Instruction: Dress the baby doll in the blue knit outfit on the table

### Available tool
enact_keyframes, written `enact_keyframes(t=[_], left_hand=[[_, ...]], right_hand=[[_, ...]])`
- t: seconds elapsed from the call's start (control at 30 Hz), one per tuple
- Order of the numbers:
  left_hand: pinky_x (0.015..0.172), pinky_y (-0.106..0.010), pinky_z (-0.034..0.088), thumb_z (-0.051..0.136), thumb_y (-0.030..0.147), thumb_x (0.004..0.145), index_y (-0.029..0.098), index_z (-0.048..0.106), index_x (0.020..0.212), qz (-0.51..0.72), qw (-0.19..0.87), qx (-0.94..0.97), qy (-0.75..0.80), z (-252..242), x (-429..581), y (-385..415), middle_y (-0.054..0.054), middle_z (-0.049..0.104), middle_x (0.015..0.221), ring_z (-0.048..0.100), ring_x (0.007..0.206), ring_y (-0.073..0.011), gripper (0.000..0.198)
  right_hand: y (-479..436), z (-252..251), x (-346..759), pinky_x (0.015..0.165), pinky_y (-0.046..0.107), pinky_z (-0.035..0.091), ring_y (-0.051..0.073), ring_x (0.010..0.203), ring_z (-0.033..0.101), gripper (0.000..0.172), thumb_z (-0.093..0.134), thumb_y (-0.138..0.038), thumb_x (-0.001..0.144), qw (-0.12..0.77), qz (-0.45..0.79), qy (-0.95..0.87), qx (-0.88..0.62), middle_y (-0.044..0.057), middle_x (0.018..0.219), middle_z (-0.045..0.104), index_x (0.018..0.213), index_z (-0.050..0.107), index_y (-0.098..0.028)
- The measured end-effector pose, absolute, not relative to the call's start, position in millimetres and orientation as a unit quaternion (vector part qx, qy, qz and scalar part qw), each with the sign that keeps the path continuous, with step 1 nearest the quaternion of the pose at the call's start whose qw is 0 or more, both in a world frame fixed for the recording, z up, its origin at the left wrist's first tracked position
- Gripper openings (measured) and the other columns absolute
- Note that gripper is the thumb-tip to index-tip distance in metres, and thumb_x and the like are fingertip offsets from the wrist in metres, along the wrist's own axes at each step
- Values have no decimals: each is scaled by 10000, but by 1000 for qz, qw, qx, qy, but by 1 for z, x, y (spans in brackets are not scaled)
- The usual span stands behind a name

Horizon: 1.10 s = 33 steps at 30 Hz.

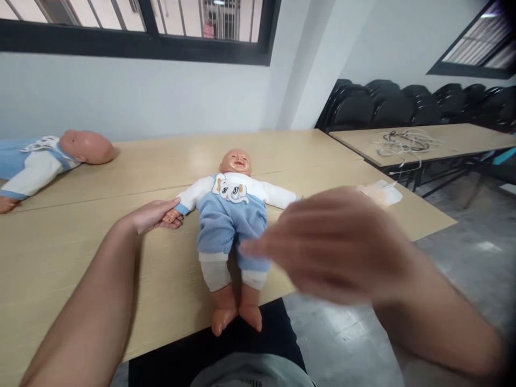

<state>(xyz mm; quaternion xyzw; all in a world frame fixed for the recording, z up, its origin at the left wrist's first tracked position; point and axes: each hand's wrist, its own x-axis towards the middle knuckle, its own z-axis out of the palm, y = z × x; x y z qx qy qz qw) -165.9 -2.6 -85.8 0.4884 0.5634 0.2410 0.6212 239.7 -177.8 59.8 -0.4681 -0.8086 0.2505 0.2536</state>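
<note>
A baby doll (233, 215) lies on its back on the table, with its bare feet over the front edge. It wears light blue overalls with an elephant face on the chest and white sleeves with blue cuffs. My left hand (155, 215) grips the doll's hand at the cuff, thumb above and fingers below. Raised in front of the doll's other side, my right hand (334, 244) is smeared by motion. It hides part of the table, and its fingers cannot be made out clearly.
A second doll (86, 147) in similar clothes lies at the table's far left. Behind my right hand are a pale paper or packet (381, 192) and, on another table (475, 140), tangled cables (407, 142). Black folding chairs (355, 107) are stacked by the wall.
</note>
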Motion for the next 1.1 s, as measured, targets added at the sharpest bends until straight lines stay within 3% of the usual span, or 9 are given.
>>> enact_keyframes(t=[0.13,0.23,0.3,0.43,0.63,0.7,0.83,1.0,1.1], left_hand=[[700,-298,562,760,759,720,140,727,1086,279,531,547,584,-90,-170,8,-59,734,796,682,729,-186,720],[649,-289,510,646,802,781,154,700,1242,290,413,606,615,-96,-173,17,-48,722,803,652,718,-198,797],[736,-318,524,568,771,849,169,705,1256,268,326,652,631,-98,-175,22,-82,761,943,681,842,-240,740],[933,-372,511,480,624,946,172,701,1236,207,173,723,636,-94,-174,25,-135,744,1232,686,1071,-297,580],[1050,-474,453,469,433,973,161,659,1271,272,-69,758,589,-44,-98,15,-143,737,1190,642,1144,-335,446],[1054,-455,450,472,419,994,197,703,1190,270,-67,820,501,-22,-49,12,-116,743,1195,638,1151,-312,376],[1070,-422,435,553,376,973,247,761,1115,108,27,944,309,2,36,20,-69,757,1220,632,1214,-283,283],[851,-297,490,688,371,846,240,779,1134,-41,156,939,302,1,60,41,-56,770,1161,695,1039,-230,329],[766,-277,480,716,351,786,269,783,1111,-42,165,928,333,1,50,39,-23,784,1082,697,923,-210,341]], right_hand=[[-95,35,276,1077,471,474,318,1213,632,403,458,-399,1032,154,65,-821,-546,127,1260,725,1285,725,-234],[-60,-19,315,1215,501,336,382,1423,471,596,568,-446,982,102,15,-783,-613,228,1517,543,1461,572,-91],[-52,-53,335,1235,521,291,412,1497,370,729,587,-517,966,83,16,-746,-661,274,1593,432,1527,479,-64],[-50,-93,356,1204,467,334,360,1425,469,646,550,-534,985,122,41,-737,-663,225,1525,525,1485,532,-126],[-46,-104,368,997,458,481,343,1109,639,511,685,-526,905,225,45,-739,-634,176,1170,715,1254,693,-153],[-46,-104,371,966,457,493,332,1046,655,449,733,-507,876,249,54,-740,-623,158,1099,727,1168,729,-166],[-47,-104,371,978,447,516,312,1063,668,433,802,-444,826,332,121,-717,-602,130,1112,724,1178,732,-201],[-50,-101,366,1167,495,430,329,1326,580,754,866,-388,748,471,183,-625,-595,154,1418,620,1424,585,-205],[-50,-100,359,1139,503,474,313,1259,637,990,905,-400,707,551,280,-545,-567,153,1428,623,1555,427,-219]])
